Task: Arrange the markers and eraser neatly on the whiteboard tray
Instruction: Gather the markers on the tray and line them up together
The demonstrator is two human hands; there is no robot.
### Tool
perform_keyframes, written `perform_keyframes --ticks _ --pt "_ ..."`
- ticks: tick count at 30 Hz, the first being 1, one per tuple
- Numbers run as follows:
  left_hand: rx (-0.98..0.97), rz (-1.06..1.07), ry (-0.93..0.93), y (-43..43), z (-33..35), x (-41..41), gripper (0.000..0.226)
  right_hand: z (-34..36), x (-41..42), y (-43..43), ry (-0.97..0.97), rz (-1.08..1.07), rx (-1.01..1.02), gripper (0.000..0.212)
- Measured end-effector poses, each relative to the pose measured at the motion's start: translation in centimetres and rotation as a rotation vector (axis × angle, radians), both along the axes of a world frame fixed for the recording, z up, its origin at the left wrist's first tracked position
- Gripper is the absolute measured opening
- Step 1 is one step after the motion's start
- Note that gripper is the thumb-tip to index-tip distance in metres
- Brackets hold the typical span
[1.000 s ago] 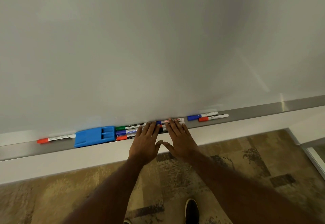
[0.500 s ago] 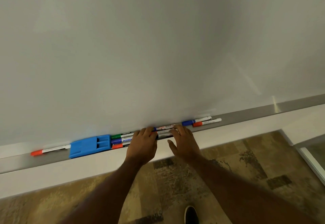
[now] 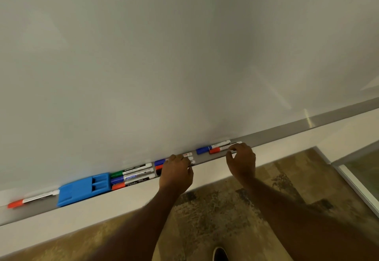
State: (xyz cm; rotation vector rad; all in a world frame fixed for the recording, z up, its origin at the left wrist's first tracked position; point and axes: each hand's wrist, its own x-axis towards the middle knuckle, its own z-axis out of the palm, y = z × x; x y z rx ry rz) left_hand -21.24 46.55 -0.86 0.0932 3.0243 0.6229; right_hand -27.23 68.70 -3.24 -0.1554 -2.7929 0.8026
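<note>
Since the earlier frame, the right hand (image 3: 242,162) has shifted right of the blue eraser (image 3: 83,191) and pinches the red-capped marker (image 3: 223,149) on the tray (image 3: 287,132). Left hand (image 3: 176,173) presses curled fingers on the middle markers (image 3: 174,163). Step: consolidating outliers. Next: slide it toward the eraser.

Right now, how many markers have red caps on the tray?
4 that I can see: one far left of the eraser, one beside the eraser, one under the left hand, and one at the right hand. The hands may hide more.
</note>
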Motion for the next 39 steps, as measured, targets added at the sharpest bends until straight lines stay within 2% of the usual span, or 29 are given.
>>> perform_keyframes --ticks 4,7,10,14,19,26,30,39 --pt "0.127 -0.005 -0.147 4.3 0.9 -1.1 0.039 -0.4 -0.4 1.6 -0.09 -0.061 0.026 0.036" --pt "0.377 0.124 -0.238 6.7 0.3 -1.9 0.049 -1.0 -1.0 2.5 -0.157 -0.021 0.032 0.051" --pt "0.702 0.313 -0.351 8.1 -0.1 -2.8 0.049 -1.3 -1.7 3.1 -0.205 0.018 0.025 0.056" --pt "0.845 0.387 -0.393 8.9 -0.4 -3.2 0.046 -1.4 -2.5 3.5 -0.256 0.033 -0.003 0.059" --pt "0.91 0.404 -0.385 9.7 -0.7 -3.2 0.044 -1.3 -2.9 3.4 -0.243 0.043 -0.112 0.048" --pt "0.928 0.48 -0.258 9.3 -0.7 -2.4 0.037 -1.5 -2.2 2.1 -0.204 0.132 -0.243 0.038" --pt "0.898 0.478 -0.237 8.4 -0.9 -2.3 0.03 -1.7 -2.0 1.0 -0.191 0.146 -0.227 0.041" --pt "0.83 0.442 -0.255 8.0 -1.3 -2.1 0.034 -1.3 -1.4 0.9 -0.211 0.16 -0.079 0.041"
